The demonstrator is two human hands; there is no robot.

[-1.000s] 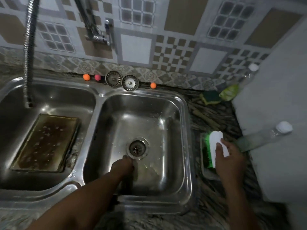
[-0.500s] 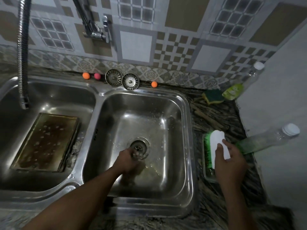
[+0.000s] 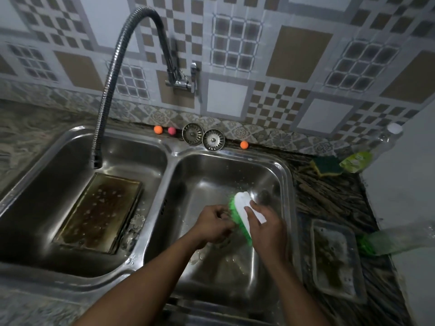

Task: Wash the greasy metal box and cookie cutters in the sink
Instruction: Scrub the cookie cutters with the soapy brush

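Note:
The greasy metal box (image 3: 101,212) lies flat in the left sink basin (image 3: 47,175), brown with grease and beaded with water. Flower-shaped cookie cutters (image 3: 137,221) rest at its right edge. Over the right basin (image 3: 277,184), my right hand (image 3: 266,222) grips a white scrub brush with green bristles (image 3: 242,215). My left hand (image 3: 211,224) is closed around a small metal item pressed against the bristles; the item is mostly hidden by my fingers, so I cannot tell what it is.
A flexible hose tap (image 3: 110,74) hangs over the left basin. Two strainer plugs (image 3: 203,136) and small coloured balls (image 3: 158,129) sit on the back rim. On the right counter lie a soap tray (image 3: 336,260), a sponge (image 3: 327,165) and two bottles (image 3: 400,238).
My right hand lifted the brush off the tray and carried it left over the right basin. My left hand rose from the drain with a small item and met the bristles.

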